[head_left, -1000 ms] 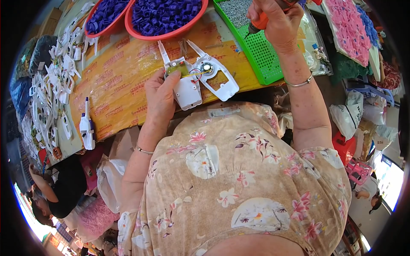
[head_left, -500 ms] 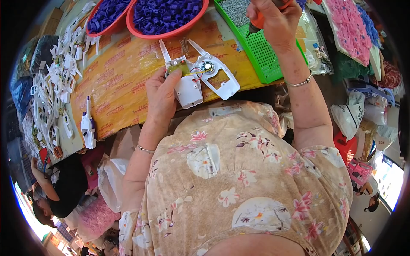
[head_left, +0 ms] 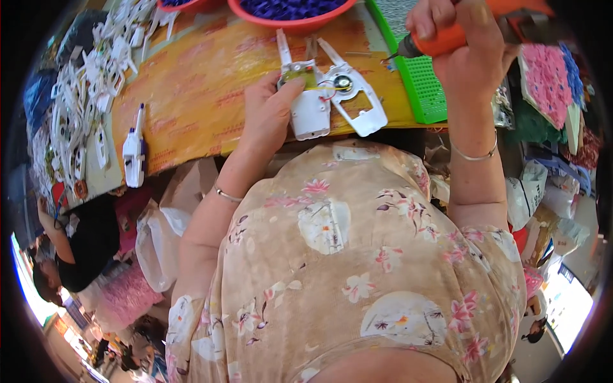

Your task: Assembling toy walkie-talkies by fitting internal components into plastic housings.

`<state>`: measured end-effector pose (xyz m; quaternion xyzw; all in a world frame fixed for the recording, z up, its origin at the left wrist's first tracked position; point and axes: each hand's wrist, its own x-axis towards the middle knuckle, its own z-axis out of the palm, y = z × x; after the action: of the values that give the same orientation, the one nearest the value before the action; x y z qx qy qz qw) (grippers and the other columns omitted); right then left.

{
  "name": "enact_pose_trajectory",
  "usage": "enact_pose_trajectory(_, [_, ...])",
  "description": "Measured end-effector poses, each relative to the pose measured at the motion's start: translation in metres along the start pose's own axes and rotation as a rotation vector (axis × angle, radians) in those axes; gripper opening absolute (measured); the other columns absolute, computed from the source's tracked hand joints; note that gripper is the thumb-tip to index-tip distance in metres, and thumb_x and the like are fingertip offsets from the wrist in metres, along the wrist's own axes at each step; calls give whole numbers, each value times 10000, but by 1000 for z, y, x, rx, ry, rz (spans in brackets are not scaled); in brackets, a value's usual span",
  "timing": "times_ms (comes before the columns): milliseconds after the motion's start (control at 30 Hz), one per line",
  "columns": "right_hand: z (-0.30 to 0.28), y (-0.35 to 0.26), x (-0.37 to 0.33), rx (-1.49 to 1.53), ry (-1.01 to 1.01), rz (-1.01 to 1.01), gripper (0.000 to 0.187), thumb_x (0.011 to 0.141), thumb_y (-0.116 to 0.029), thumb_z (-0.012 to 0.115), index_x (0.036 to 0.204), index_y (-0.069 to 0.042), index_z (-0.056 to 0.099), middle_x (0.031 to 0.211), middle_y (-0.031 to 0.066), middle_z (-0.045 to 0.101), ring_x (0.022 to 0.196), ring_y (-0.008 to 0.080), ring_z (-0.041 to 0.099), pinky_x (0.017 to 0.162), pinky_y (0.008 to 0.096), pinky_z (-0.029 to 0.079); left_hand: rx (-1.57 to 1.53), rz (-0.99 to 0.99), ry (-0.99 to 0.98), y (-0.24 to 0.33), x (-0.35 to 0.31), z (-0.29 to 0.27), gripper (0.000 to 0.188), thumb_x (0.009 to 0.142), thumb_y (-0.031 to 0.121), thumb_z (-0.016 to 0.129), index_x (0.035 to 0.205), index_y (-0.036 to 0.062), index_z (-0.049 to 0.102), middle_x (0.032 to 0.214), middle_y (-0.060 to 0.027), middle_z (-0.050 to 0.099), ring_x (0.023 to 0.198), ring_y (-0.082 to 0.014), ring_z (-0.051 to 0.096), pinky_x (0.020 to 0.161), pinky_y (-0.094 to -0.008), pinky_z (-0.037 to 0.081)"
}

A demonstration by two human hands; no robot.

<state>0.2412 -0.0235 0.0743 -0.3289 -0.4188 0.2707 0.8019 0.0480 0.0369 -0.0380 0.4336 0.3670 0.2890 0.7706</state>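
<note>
My left hand (head_left: 271, 115) grips a white plastic housing half (head_left: 311, 118), thumb pressed on the yellow-green circuit board (head_left: 300, 78) in its upper part. Thin wires run from there to the other white housing half (head_left: 361, 105), which lies open beside it with a round speaker-like part (head_left: 343, 83) and a cut-out window. Raised at the upper right, my right hand (head_left: 476, 60) is closed around an orange power screwdriver (head_left: 444, 39). Its dark bit points left and down, just past the green tray's left edge and apart from the housing. Whether a screw sits on the tip I cannot tell.
A green perforated tray (head_left: 421, 89) with screws in its far part stands right of the housing. Red bowls of purple parts (head_left: 294, 7) are at the back. White plastic parts (head_left: 89, 89) pile up at left, near an assembled white-and-purple piece (head_left: 134, 156). Another person (head_left: 89, 236) sits lower left.
The screwdriver has come out from over the green tray toward the housing and now lies more level. My left hand still holds the housing. The whole view has shifted.
</note>
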Motion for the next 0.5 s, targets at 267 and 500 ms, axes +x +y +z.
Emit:
enact_pose_trajectory(267, [41, 12, -12, -699, -192, 38, 283, 648, -81, 699, 819, -27, 481, 636, 15, 523, 537, 88, 498, 543, 226, 421, -103, 42, -61, -3, 3, 5, 218, 860, 71, 542, 1011, -74, 602, 848, -83, 653, 672, -103, 616, 583, -239, 513])
enact_pose_trajectory(500, [55, 25, -18, -567, -115, 135, 284, 636, -35, 695, 823, -20, 481, 662, 12, 540, 589, 81, 539, 556, 219, 435, 0, 47, -39, -6, 4, -1, 180, 857, 79, 561, 960, -56, 618, 789, -57, 640, 622, -81, 577, 544, -238, 485])
